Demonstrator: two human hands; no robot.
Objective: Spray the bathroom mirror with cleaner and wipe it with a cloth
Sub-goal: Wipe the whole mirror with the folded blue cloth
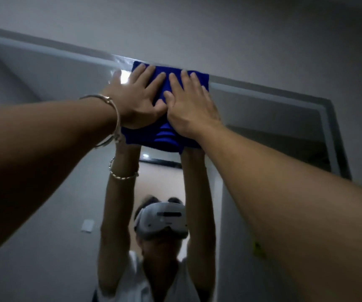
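Presses 1 blue cloth flat vs. the bathroom mirror, at 12 o'clock of the view, right up under the glass's top edge. Uses 2 hands, side by side, thumbs meeting in the middle: left hand on the cloth's 10 o'clock part, right hand on its 2 o'clock part. Keeps all fingers straight & spread, palms down on the fabric; no curl, no pinch, nothing clenched. Lets the left little finger lie off the cloth on bare glass. Leaves bunched folds of cloth showing at 6 o'clock, below the 2 wrists. Wears thin metal bangle on left wrist; exact no. hard to tell there, but shows 2 bracelets in the reflection. Shows, in the glass at 6 o'clock, 1 reflected person w/ 2 arms raised, 1 white headset & white top. Catches 1 bright glare spot at 9 o'clock of the cloth, 1 small white wall plate reflected at 8 o'clock, 1 yellow mark at 4 o'clock, too blurred to ID.
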